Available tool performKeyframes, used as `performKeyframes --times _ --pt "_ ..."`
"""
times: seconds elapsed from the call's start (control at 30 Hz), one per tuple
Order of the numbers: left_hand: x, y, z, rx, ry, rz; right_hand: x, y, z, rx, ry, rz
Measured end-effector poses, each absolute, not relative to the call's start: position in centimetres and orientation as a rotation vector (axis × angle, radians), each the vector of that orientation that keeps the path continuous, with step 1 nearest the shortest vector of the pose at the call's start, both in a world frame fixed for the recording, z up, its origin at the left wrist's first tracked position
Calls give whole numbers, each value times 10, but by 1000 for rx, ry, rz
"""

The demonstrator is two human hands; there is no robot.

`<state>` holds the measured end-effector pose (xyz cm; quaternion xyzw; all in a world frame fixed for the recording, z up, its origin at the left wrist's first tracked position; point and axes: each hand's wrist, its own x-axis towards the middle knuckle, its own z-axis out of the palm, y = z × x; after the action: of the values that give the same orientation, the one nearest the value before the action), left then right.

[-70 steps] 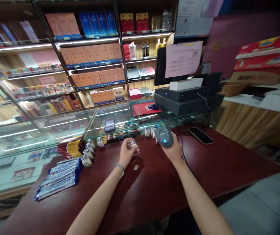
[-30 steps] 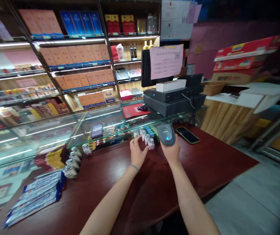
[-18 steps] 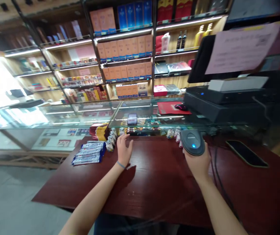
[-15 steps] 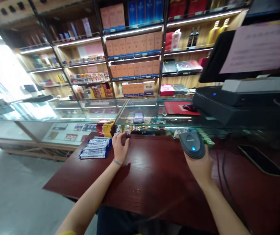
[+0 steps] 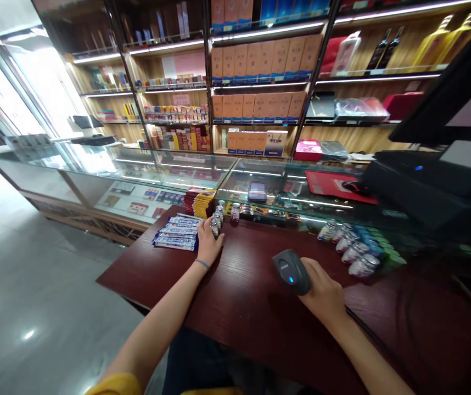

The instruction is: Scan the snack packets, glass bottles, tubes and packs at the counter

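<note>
My right hand (image 5: 324,288) is wrapped around a dark handheld barcode scanner (image 5: 291,272) with a lit blue light, held above the brown table. My left hand (image 5: 209,244) is beside a short row of small silver-capped bottles (image 5: 216,224), its thumb and fingers apart. Whether its fingertips touch a bottle I cannot tell. Left of that hand lies a pile of blue and white wrapped sticks (image 5: 177,232). A single small bottle (image 5: 235,213) stands right of the row.
Red and yellow packets (image 5: 200,202) are stacked at the table's back edge. More small bottles (image 5: 354,252) and green-topped containers (image 5: 394,260) line the right side. Behind runs a glass display counter (image 5: 169,170) with a red mouse pad (image 5: 330,184) and a dark machine (image 5: 408,178).
My right hand has brought the scanner left and lower, uncovering the right-hand bottles. My left hand is now nearer the row of bottles by the sticks. The view has shifted right.
</note>
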<state>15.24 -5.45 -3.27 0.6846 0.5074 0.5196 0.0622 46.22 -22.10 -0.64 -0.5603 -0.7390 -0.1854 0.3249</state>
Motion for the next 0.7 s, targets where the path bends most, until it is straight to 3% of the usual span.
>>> performKeyframes --times 0.4,0.53,0.7 --pt "153 -51 -37 1941 1455 1557 454 -222 -11 -1507 -2009 -406" --pt "160 -61 -22 1611 1123 1493 454 -224 -11 -1573 -2041 -369" --pt "168 -82 1 1280 681 1130 455 -226 -10 -1565 -2085 -371"
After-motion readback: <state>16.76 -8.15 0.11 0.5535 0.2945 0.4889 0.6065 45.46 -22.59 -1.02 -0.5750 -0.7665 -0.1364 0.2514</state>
